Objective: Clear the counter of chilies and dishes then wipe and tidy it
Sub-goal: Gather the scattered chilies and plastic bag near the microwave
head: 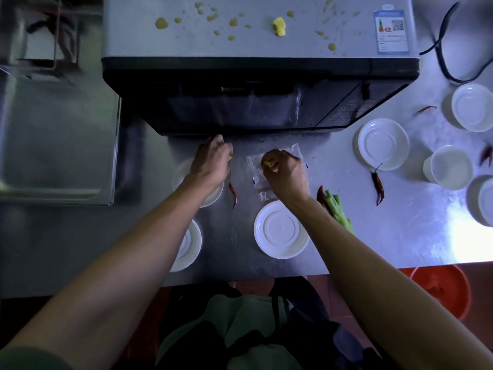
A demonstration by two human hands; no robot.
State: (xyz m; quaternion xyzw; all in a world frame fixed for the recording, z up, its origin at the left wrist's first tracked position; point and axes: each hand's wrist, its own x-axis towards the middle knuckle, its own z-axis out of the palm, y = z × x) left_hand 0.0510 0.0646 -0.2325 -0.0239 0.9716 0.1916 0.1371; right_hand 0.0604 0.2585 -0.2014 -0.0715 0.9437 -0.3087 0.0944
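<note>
Both hands are picking up bits: the left hand (212,158) and right hand (284,169) are each pinching a yellow scrap (267,163). The chilies (378,186) probably come next.

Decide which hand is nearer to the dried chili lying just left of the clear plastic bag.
Left. The left hand sits directly above the dried chili, nearly touching its stem; the right hand is farther right, over the plastic bag.
</note>
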